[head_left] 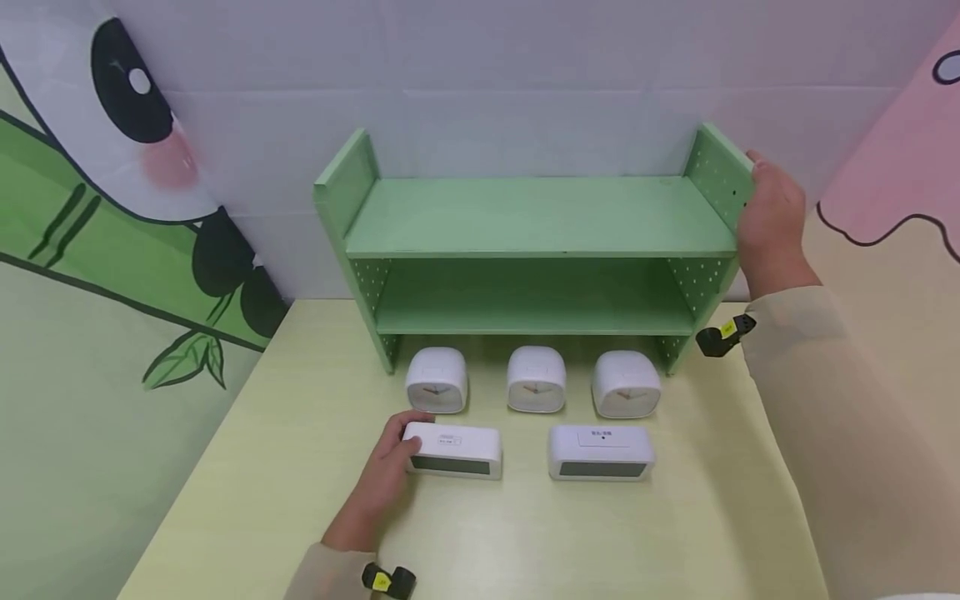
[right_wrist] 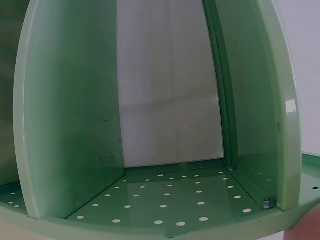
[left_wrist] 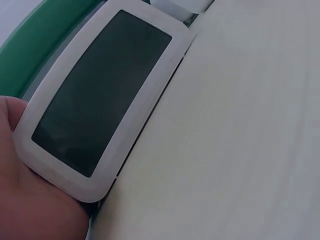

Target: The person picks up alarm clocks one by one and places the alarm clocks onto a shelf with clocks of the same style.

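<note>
My left hand [head_left: 390, 462] grips the left end of a white digital clock [head_left: 461, 438], its thumb on top and fingers behind. The clock's dark display [left_wrist: 102, 92] faces me. My right hand [head_left: 776, 221] holds the upper right side panel [head_left: 718, 179] of a green two-tier shelf [head_left: 540, 217]; its fingers are mostly hidden on the outer side. In the right wrist view, the shelf's perforated side panel [right_wrist: 165, 200] and its bolts show, with part of the hand at the lower right corner.
Three white analog clocks [head_left: 437, 381] stand in a row before the shelf's lower edge. A second white digital clock [head_left: 602, 454] sits to the right of the held one. All rest on a pale wooden table [head_left: 510, 542], with a cartoon-printed wall covering [head_left: 525, 133] behind.
</note>
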